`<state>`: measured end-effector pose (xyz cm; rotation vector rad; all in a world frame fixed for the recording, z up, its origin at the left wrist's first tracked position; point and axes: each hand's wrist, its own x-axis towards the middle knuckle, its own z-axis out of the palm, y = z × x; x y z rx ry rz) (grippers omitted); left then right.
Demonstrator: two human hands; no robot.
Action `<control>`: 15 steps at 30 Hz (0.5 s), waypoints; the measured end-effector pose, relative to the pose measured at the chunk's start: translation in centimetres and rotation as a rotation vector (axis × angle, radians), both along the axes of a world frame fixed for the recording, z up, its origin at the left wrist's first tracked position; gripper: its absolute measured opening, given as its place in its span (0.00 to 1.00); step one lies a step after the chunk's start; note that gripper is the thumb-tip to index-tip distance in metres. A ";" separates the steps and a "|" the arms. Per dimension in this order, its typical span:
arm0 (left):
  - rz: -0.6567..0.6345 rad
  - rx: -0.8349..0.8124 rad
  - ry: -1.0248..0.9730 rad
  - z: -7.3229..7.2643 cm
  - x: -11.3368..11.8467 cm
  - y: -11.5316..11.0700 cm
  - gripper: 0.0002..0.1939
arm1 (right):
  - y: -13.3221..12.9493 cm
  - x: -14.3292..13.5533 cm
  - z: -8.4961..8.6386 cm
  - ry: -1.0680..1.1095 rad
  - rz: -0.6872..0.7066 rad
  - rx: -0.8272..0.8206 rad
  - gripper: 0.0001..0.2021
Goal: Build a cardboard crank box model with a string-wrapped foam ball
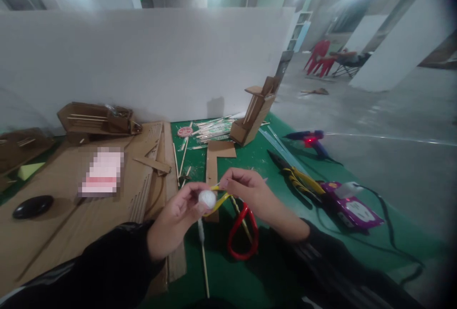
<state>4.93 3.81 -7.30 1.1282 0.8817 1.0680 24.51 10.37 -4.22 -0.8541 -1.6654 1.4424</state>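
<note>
My left hand [177,214] is closed around a small white ball [207,199], with thumb and fingers on its sides. A thin yellow strip [222,200] runs beside the ball towards my right hand [246,186], whose fingertips pinch its far end. Below my right hand are a red loop-shaped handle [230,242] and a thin patterned stick; what the handle belongs to is hidden. A wooden stick with a white fuzzy end [203,256] lies under my left hand. An L-shaped cardboard piece [212,161] lies just beyond both hands.
Cardboard sheets [64,233] cover the left side, with a black mouse [33,207] on them. Pliers [296,175], a glue gun [310,138] and a purple power box [353,206] lie right. Thin sticks [214,130] and a cardboard structure [255,111] stand near the white panel.
</note>
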 end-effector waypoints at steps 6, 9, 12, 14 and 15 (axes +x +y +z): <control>0.100 -0.009 -0.076 -0.8 0.0 0.4 0.18 | -2.7 -0.9 1.0 -0.063 0.038 0.078 0.11; 0.161 -0.012 -0.109 -0.3 0.1 0.3 0.16 | -3.8 -1.8 0.8 -0.134 0.034 0.123 0.12; 0.201 -0.040 -0.141 0.3 0.1 0.3 0.16 | -4.3 -2.7 0.3 -0.169 0.059 0.164 0.13; 0.211 -0.049 -0.170 0.7 0.2 0.3 0.16 | -4.4 -3.2 0.0 -0.180 0.092 0.170 0.15; 0.210 -0.052 -0.187 0.9 0.2 0.2 0.16 | -4.3 -3.4 -0.1 -0.181 0.109 0.164 0.15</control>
